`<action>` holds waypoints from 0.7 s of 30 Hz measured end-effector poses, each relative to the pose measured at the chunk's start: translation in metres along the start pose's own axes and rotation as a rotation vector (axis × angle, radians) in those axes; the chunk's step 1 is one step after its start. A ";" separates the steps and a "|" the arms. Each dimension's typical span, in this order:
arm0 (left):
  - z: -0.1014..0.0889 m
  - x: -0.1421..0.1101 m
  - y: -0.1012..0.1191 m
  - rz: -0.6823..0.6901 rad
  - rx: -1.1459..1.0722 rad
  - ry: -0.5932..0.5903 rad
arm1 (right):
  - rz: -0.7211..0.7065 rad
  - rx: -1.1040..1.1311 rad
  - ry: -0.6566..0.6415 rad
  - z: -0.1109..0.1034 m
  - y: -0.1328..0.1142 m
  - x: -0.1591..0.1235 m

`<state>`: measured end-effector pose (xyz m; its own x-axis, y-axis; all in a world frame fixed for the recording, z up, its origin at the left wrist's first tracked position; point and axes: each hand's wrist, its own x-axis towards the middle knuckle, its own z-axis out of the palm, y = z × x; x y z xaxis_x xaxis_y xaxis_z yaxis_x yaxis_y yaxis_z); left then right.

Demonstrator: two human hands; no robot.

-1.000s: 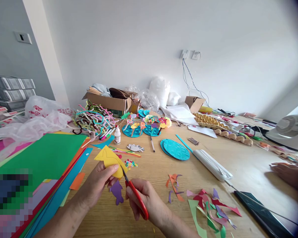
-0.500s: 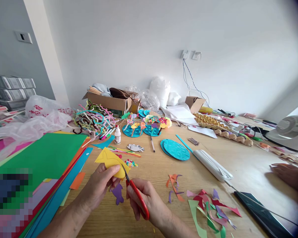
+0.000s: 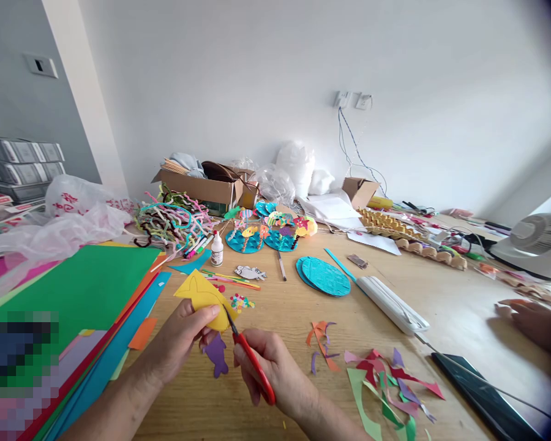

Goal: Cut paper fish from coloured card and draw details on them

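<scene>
the left hand (image 3: 189, 324) pinches yellow paper (image 3: 202, 295), marked with a curved outline, between thumb and fingers above the wooden table (image 3: 280, 309); the right hand's (image 3: 272, 364) fingers curl around red-handled scissors (image 3: 259, 371), blades at the paper's right side. a smooth cut probably calls for turning the paper slowly into the blades. near the left fingers is a purple paper fish (image 3: 217, 355).

L hand (image 3: 183, 331) — fingers partly hidden behind yellow paper (image 3: 202, 296); fan (image 3: 539, 245) cut off, R edge; btm-L patch (image 3: 18, 361) — pixelated.
</scene>
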<state>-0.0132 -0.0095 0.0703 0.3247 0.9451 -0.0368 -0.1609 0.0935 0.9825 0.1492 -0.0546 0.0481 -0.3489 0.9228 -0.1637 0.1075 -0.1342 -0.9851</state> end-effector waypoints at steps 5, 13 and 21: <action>-0.002 0.000 0.003 0.020 0.024 -0.024 | -0.007 -0.006 -0.002 0.000 0.003 0.001; 0.000 -0.002 0.005 0.002 0.007 -0.031 | -0.017 -0.039 0.002 0.000 0.002 0.000; -0.008 -0.001 0.004 0.018 0.029 -0.070 | -0.019 -0.043 -0.013 -0.001 0.003 0.000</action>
<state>-0.0212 -0.0073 0.0730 0.3862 0.9224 -0.0077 -0.1404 0.0671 0.9878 0.1505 -0.0551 0.0452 -0.3635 0.9200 -0.1462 0.1410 -0.1008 -0.9849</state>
